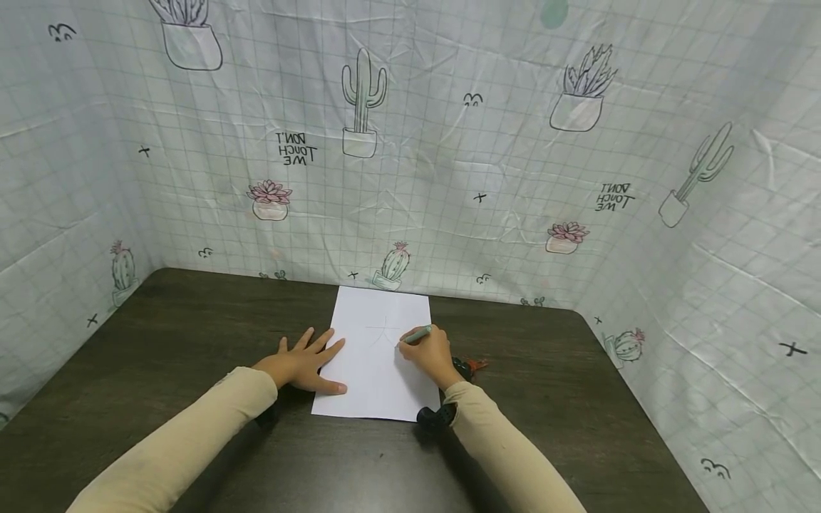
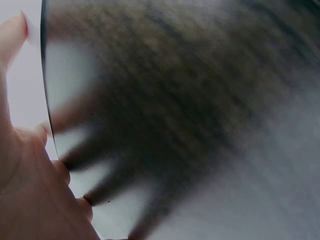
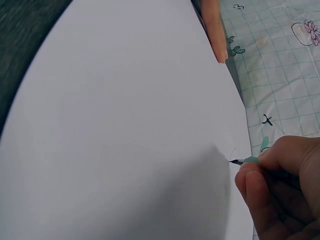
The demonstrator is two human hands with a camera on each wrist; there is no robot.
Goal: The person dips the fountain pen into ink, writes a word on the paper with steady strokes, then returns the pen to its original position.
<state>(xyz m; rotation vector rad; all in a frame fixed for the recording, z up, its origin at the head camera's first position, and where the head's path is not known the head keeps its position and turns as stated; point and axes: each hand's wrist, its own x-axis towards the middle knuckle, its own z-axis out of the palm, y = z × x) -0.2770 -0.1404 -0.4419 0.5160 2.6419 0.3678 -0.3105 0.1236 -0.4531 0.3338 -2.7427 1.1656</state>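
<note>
A white sheet of paper (image 1: 378,385) lies on the dark table, bearing thin drawn lines: a level stroke crossed by a short upright one, with slanting strokes below. My left hand (image 1: 304,365) rests on the sheet's left edge, fingers spread, thumb on the paper. My right hand (image 1: 432,356) pinches a green pen (image 1: 420,333) over the right half of the sheet. In the right wrist view the dark pen tip (image 3: 235,161) is right at the paper, beside a fine curved line. A left fingertip (image 3: 220,52) shows at the sheet's far edge there.
The dark wooden table (image 1: 545,399) extends around the sheet on both sides. Behind it hangs a white gridded cloth (image 1: 436,178) printed with cacti, which also lines both sides. A black wrist-worn device (image 1: 436,417) and a small orange-red item (image 1: 476,365) sit by my right wrist.
</note>
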